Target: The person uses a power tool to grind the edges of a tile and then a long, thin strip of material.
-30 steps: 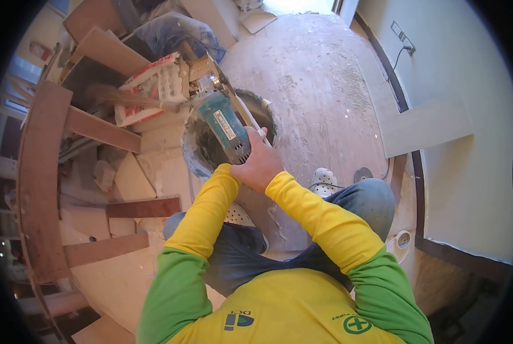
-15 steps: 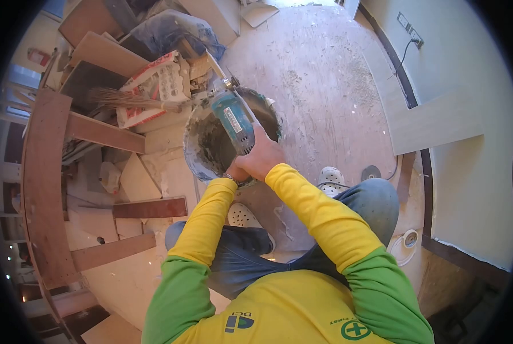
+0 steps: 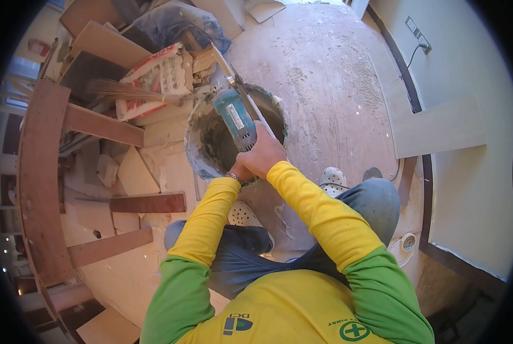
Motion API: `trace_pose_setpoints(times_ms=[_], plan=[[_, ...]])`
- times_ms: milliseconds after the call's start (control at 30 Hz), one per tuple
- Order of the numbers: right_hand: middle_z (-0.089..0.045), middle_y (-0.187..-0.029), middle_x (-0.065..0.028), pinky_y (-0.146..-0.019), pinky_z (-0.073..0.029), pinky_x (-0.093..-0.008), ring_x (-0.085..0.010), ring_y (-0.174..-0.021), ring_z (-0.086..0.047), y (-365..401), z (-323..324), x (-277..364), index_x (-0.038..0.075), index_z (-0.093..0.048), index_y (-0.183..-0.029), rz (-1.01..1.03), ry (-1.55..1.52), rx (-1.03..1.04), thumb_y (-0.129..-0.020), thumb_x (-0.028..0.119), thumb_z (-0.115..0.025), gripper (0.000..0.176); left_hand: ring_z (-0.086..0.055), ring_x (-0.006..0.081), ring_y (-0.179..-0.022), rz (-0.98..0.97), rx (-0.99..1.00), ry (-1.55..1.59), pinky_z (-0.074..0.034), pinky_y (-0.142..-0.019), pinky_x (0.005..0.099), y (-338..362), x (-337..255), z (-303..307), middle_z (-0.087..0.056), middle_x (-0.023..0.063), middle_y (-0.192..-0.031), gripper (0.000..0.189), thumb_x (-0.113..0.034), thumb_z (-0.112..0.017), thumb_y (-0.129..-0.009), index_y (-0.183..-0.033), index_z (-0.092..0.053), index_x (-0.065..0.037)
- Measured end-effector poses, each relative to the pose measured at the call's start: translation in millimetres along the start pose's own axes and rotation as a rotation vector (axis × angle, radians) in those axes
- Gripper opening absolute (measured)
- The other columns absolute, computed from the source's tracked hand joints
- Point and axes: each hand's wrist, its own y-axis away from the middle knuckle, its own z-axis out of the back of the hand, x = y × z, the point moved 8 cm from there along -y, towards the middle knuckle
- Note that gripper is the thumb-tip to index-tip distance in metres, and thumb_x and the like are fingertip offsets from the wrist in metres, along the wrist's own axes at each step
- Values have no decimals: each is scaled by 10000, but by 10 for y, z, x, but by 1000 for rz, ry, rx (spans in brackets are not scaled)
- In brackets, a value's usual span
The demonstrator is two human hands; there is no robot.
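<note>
The teal drill (image 3: 235, 119) was gripped by the closed right hand (image 3: 263, 153) over the bucket (image 3: 191, 143) on the floor. The grip of the left hand (image 3: 239, 171) could not be told. Mixing was judged part-done, with grey mortar (image 3: 213, 143) smeared inside.

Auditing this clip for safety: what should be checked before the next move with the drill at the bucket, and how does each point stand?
1. Right hand grip closed on the teal drill: ok.
2. Left hand grip on it: cannot tell, mostly hidden.
3. Teal drill above the bucket opening: ok.
4. Bucket upright on the floor: ok.
5. What fills the bucket: cannot tell.
</note>
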Motion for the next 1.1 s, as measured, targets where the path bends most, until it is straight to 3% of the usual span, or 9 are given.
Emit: trace_pose_setpoints(times_ms=[333,700,800,1033,1100], plan=[[-632,-1272,-320,-1029,-507,-460,-460,-1185,-626,-20,0,28,18,-353,-1518,-7,7,16,-691,280,-752,955,-482,259,-1388,11,-70,38,-382,-1159,381,-4,1,47,-518,148,-1504,538,-125,-655,-957,-1473,-504,-101],[-624,-1296,-311,-1050,-497,-451,-447,-1204,-623,-58,-21,-10,22,-331,-1533,-18,39,26,-686,297,-763,991,-483,240,-1390,77,-10,-29,-390,-1152,380,24,-291,136,-523,143,-1502,542,-95,-665,-950,-1469,-508,-95],[-622,-1297,-309,-1050,-497,-453,-450,-1203,-621,-59,-22,-11,25,-321,-1536,-19,39,41,-679,309,-769,1008,-499,234,-1379,38,-75,123,-402,-1143,381,-24,-17,50,-543,141,-1487,548,-85,-691,-928,-1452,-532,-98],[-619,-1296,-311,-1046,-499,-455,-453,-1198,-623,-50,4,14,28,-316,-1535,-16,48,53,-665,322,-782,1029,-539,236,-1340,74,-99,106,-429,-1123,388,-14,87,38,-598,138,-1432,549,-54,-754,-862,-1387,-604,-106],[-616,-1290,-346,-1077,-479,-455,-472,-1208,-615,-17,14,52,9,-259,-1563,-3,66,80,-715,285,-731,1009,-539,231,-1340,94,-99,111,-431,-1120,392,-11,78,43,-601,137,-1428,545,-42,-749,-859,-1382,-608,-104]])
